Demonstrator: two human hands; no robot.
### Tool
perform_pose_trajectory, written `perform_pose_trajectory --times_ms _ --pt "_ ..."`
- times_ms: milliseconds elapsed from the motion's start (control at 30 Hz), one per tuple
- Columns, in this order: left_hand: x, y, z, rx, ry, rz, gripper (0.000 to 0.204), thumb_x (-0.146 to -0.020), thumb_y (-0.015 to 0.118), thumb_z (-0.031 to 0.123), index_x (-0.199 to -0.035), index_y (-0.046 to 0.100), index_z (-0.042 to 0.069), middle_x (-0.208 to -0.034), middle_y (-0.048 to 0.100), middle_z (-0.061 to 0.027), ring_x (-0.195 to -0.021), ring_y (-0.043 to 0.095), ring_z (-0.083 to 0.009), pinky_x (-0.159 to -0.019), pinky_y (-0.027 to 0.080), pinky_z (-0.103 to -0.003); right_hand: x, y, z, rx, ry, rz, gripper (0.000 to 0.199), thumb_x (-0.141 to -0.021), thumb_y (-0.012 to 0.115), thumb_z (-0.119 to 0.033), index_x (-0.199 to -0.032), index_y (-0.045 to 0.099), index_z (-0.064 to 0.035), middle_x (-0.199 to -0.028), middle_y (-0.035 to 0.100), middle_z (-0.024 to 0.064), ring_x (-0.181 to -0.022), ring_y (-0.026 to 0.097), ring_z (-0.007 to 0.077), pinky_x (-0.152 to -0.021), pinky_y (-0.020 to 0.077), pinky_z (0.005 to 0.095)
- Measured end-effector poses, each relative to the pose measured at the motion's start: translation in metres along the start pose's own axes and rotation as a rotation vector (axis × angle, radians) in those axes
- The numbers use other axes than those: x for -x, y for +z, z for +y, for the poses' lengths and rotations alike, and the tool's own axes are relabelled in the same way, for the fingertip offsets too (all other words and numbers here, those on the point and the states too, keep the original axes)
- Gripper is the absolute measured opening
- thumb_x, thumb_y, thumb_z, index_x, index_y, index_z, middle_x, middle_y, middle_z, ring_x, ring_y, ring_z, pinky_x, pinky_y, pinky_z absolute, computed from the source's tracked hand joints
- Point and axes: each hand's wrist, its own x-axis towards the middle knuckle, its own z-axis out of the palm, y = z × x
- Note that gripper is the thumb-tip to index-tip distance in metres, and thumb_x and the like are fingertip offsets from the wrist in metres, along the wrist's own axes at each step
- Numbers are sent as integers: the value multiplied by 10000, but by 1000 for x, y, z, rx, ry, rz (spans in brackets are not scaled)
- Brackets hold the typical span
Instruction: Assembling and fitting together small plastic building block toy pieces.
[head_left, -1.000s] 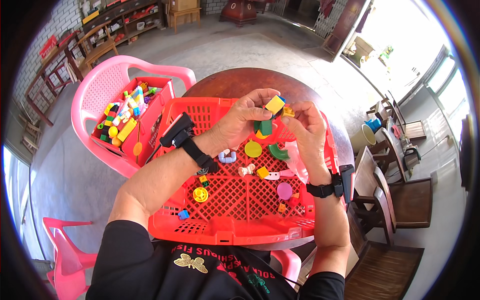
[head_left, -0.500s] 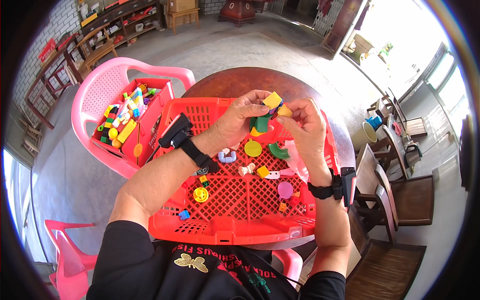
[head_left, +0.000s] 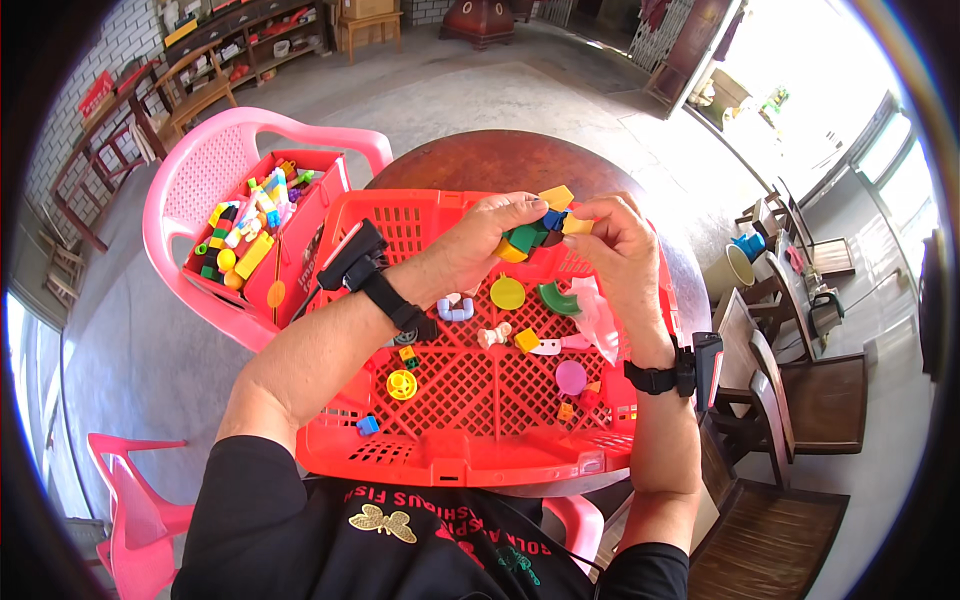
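Above the far half of a red plastic basket, my left hand is closed around a cluster of joined toy blocks in green, blue and yellow. My right hand pinches a yellow block at the cluster's right side; whether it is joined on, I cannot tell. Below them in the basket lie a yellow-green disc, a green curved piece, a light blue bent tube piece, a small pale figure and a yellow block.
The basket rests on a round brown table. Left of it, a pink plastic chair bears a red box full of toy blocks. A yellow wheel-like piece, a blue block and a purple disc lie nearer me.
The block cluster has turned in my left hand, so more of its blue and green parts show. Both hands have shifted slightly; my right hand still pinches a yellow block.
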Motion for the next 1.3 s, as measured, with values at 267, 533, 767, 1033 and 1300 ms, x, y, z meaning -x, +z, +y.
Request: perform_pose_trajectory --times_ms 267,533,767,1033,1300 --pt "2 7 -4 -8 10 25 299 -919 559 259 -1102 572 22 -1020 606 -10 -945 562 -77 -849 450 -259 -1 7 11 -39 -72 16 177 -733 643 92 -878 612 -5 -923 529 42 -702 568 87 -619 445 215" --pt "2 8 -9 -339 132 75 328 -860 650 157 -1152 562 37 -1034 598 13 -963 541 -68 -883 426 -247 1 11 15 -268 167 -9 235 -760 660 60 -931 523 -25 -803 554 -8 -716 543 47 -621 439 190" --pt "0 4 -12 -570 355 72 381 -866 647 162 -1198 531 15 -1055 595 0 -985 532 -69 -892 424 -241 2 7 9 -320 200 -32 208 -750 666 55 -887 537 -33 -776 575 -12 -708 539 39 -611 439 189" --pt "14 23 0 -722 354 217 373 -855 663 182 -1177 554 28 -998 612 -23 -918 555 -86 -822 456 -247 10 18 -8 -6 112 130 183 -705 720 -3 -807 569 -14 -720 614 39 -645 589 86 -575 474 238" --pt "7 18 -13 -862 543 266 404 -864 658 244 -1170 551 2 -997 622 -62 -928 568 -115 -833 455 -264 10 23 -5 -21 92 203 187 -694 742 -13 -790 581 -11 -705 633 44 -628 592 88 -566 476 234"
